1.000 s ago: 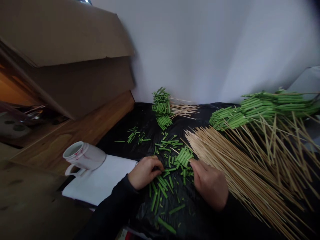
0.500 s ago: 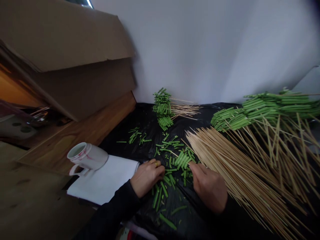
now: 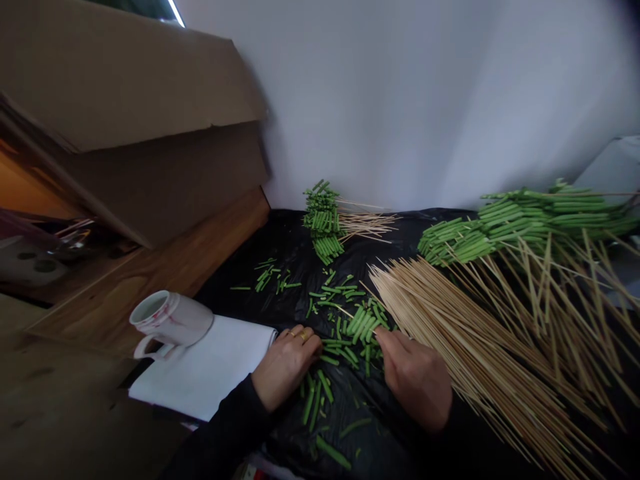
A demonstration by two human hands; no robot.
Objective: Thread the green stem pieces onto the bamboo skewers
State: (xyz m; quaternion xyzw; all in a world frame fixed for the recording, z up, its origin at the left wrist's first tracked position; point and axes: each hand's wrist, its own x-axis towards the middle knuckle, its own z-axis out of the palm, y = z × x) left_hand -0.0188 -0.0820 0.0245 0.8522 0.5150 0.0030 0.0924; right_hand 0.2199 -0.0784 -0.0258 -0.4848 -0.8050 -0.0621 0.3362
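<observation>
Head view: just left of the bundle of bare sticks, the right hand pinches a thin stick that runs through a row of green pieces. Farther left of the bundle, the left hand curls over loose stems; whether it grips any is hidden. Pinching lightly, close to the row, should limit twisting. The row looks bright green, slim, side by side, its ends slightly uneven.
</observation>
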